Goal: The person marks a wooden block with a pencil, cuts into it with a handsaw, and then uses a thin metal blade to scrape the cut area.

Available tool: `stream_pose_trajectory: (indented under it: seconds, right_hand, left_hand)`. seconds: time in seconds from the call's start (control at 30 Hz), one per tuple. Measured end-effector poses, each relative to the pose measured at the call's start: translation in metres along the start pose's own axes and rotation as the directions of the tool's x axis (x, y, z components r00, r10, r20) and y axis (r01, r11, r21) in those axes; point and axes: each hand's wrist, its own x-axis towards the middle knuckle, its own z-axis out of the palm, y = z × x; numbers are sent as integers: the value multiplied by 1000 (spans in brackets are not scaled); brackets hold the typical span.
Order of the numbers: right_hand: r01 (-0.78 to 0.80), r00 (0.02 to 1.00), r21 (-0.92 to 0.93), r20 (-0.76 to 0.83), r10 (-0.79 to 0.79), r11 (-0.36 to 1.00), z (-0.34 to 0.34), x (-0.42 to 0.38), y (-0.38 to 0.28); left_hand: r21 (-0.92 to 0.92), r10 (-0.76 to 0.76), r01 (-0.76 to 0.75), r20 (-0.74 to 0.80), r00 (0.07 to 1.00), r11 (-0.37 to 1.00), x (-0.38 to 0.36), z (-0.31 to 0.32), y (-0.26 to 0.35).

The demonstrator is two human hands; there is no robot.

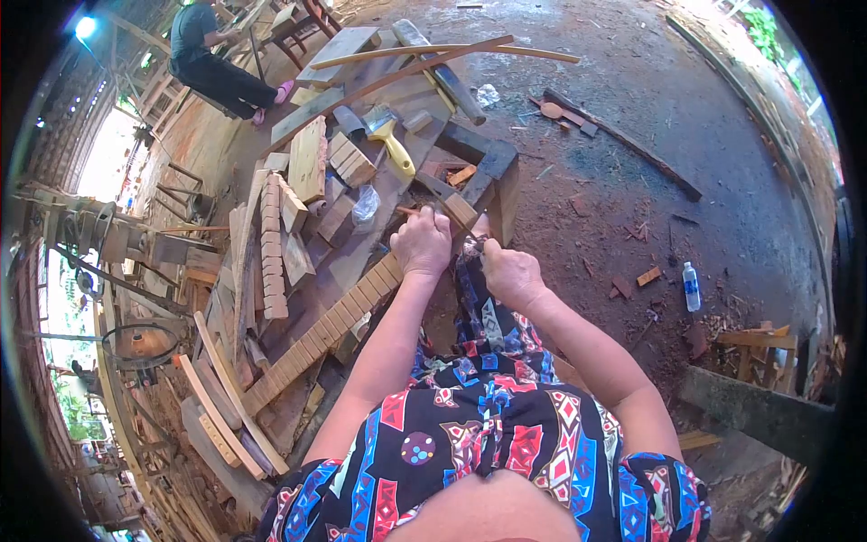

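My left hand is closed over a long notched wooden strip, near its far end. The strip runs back to the lower left along the bench, with cross cuts all along it. A thin reddish-brown stick end pokes out beside my left knuckles. To the right, my right hand is closed on something thin that the fingers mostly hide. Just beyond both hands is a wooden block end, against a dark wooden frame.
A paintbrush, wood blocks and a crumpled plastic bag lie on the bench. Curved wooden strips are at the left. A water bottle stands on the dirt floor. Another person works at the back left.
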Motion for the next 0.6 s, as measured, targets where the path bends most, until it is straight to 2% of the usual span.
stream_pose_trajectory:
  seconds: [0.27, 0.43, 0.6]
  right_hand:
    - [-16, 999, 13, 35, 16, 1000, -3, -12, 2]
    - [-40, 997, -54, 58, 43, 998, -4, -18, 5]
    - [-24, 999, -36, 45, 26, 999, 5, 11, -4]
  left_hand:
    - [10, 5, -5, -9, 1000, 1000, 0, 3, -1]
    - [13, 7, -6, -16, 1000, 1000, 0, 3, -1]
    - [21, 9, -9, -18, 1000, 1000, -1, 8, -2]
